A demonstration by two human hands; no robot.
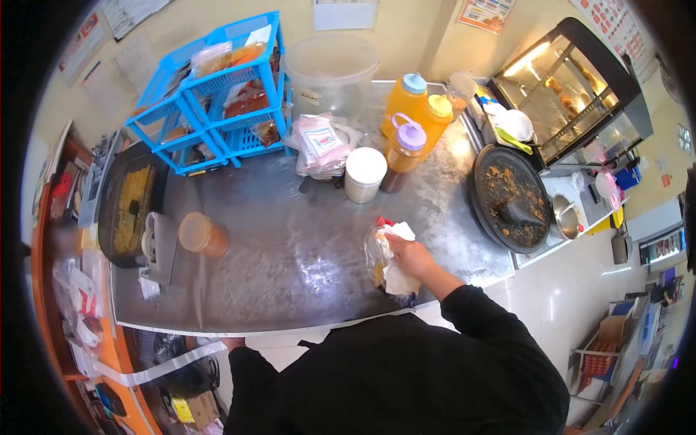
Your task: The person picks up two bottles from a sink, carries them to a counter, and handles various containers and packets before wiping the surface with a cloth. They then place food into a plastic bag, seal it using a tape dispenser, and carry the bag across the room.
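Observation:
My right hand (410,259) is closed on a crumpled white tissue (397,279) at the front right of the dark metal table (290,290). A clear plastic bag (375,250) with a bit of red at its top lies against the tissue, under my fingers. My left hand (234,342) is low at the table's front edge; only a small part shows below the sleeve, and its fingers are hidden. A tub with an orange-brown side (205,235) lies nearest to it on the tabletop, left of the middle.
Behind are a blue basket rack (246,109), stacked printed bags (322,143), a white tub (365,175) and sauce bottles (406,148). A round stone mortar (511,196) with a pestle stands right, near a lit display case (562,87). A black tray (130,206) sits left.

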